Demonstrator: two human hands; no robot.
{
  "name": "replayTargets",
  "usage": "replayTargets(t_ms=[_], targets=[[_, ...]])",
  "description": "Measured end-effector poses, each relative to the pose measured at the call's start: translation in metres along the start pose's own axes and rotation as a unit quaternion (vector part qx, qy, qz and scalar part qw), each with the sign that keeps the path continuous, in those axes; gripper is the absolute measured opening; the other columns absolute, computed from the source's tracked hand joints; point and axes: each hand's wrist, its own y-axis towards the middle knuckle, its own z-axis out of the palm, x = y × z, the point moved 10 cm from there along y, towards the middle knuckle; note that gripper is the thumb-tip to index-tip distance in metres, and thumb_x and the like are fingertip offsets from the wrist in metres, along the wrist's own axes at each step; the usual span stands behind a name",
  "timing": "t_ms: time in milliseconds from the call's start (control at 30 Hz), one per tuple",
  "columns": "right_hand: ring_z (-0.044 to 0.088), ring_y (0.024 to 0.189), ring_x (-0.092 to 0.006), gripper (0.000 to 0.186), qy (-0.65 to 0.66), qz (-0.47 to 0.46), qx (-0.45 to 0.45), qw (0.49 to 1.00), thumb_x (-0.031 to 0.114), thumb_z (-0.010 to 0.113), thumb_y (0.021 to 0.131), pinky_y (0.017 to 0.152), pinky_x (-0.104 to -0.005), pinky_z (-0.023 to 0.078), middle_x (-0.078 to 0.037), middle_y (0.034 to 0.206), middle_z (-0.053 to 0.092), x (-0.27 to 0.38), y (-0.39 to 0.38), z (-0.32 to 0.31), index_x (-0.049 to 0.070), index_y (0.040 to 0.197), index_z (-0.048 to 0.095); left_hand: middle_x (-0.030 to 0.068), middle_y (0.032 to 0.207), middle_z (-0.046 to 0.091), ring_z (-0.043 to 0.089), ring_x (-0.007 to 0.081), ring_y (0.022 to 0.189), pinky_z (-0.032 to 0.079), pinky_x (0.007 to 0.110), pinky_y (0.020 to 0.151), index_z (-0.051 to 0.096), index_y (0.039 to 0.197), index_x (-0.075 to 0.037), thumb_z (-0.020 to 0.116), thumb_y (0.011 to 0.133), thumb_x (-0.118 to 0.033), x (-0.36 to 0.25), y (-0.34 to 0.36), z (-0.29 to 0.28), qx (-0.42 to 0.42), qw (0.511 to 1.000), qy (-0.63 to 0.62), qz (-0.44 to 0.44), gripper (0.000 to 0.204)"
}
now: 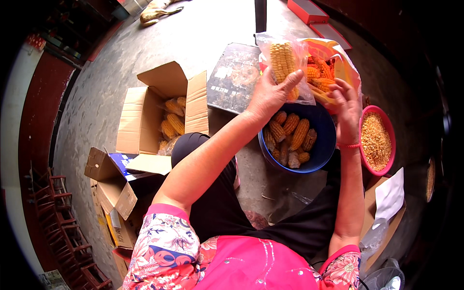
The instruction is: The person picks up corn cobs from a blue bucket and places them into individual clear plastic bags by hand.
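Observation:
A pale yellow corn cob [280,54] in a clear plastic bag is gripped in my left hand [274,93], thumb pressed on the bag. My right hand [344,116] is at the front right of an open yellow-and-white sack [349,70] of deep orange cobs [319,70], its fingers bent and spread apart. Below both hands stands a blue bucket [319,159] with several corn cobs [291,124] in it. Right of the bucket is a pink basin [391,135] of loose kernels [374,140].
An open cardboard box [130,116] with bagged cobs stands at left, more cartons [107,193] below it. A dark board [231,72] lies behind the bucket. Red boxes [308,10] and a lying animal [153,14] are at the back, wooden stools [65,217] at far left.

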Motion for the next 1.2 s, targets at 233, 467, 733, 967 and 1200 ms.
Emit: replayTargets(t_ms=[233, 467, 733, 967, 1200], targets=[[0.059, 0.085, -0.0106, 0.039, 0.087, 0.138, 0.229, 0.96, 0.021, 0.054, 0.091, 0.078, -0.0243, 0.048, -0.004, 0.105, 0.058, -0.044, -0.041, 0.083, 0.003, 0.124, 0.044, 0.0087, 0.096, 0.061, 0.059, 0.0131, 0.087, 0.05, 0.028, 0.076, 0.054, 0.108, 0.002, 0.07, 0.079, -0.034, -0.007, -0.01, 0.018, 0.009, 0.997, 0.069, 0.025, 0.05], [0.057, 0.072, -0.0065, 0.024, 0.098, 0.107, 0.197, 0.97, 0.026, 0.055, 0.092, 0.065, -0.0207, 0.046, 0.0, 0.083, 0.06, -0.046, -0.036, 0.07, 0.005, 0.103, 0.057, 0.0094, 0.097, 0.061, 0.06, 0.014, 0.085, 0.049, 0.027, 0.077, 0.055, 0.104, 0.003, 0.068, 0.081, -0.035, -0.005, -0.012, 0.03, 0.081, 0.989, 0.119, 0.026, 0.046], [0.057, 0.07, -0.0065, 0.027, 0.103, 0.066, 0.151, 0.981, 0.025, 0.055, 0.092, 0.059, -0.0191, 0.046, -0.003, 0.088, 0.063, -0.031, -0.029, 0.051, 0.003, 0.107, 0.056, 0.013, 0.077, 0.064, 0.064, 0.0194, 0.076, 0.049, 0.031, 0.067, 0.058, 0.102, -0.001, 0.049, 0.093, -0.032, -0.018, -0.017, 0.037, 0.111, 0.957, 0.25, 0.093, 0.034], [0.057, 0.069, -0.0079, 0.025, 0.009, 0.013, 0.11, 0.994, 0.024, 0.052, 0.093, 0.061, -0.0209, 0.044, 0.0, 0.079, 0.06, -0.03, -0.025, 0.043, 0.003, 0.107, 0.055, 0.0196, 0.08, 0.063, 0.064, 0.0329, 0.077, 0.05, 0.036, 0.065, 0.064, 0.098, -0.007, 0.055, 0.084, -0.013, -0.033, -0.026, 0.035, 0.087, 0.925, 0.325, 0.178, 0.018], [0.051, 0.071, -0.0054, 0.022, -0.009, 0.023, 0.154, 0.988, 0.018, 0.046, 0.095, 0.061, -0.0205, 0.042, -0.003, 0.093, 0.058, -0.017, -0.028, 0.048, 0.002, 0.109, 0.052, 0.0208, 0.134, 0.038, 0.037, 0.0268, 0.126, 0.032, 0.034, 0.103, 0.02, 0.138, 0.003, 0.076, 0.071, -0.025, -0.031, 0.005, 0.019, 0.111, 0.983, -0.144, 0.028, 0.092]])
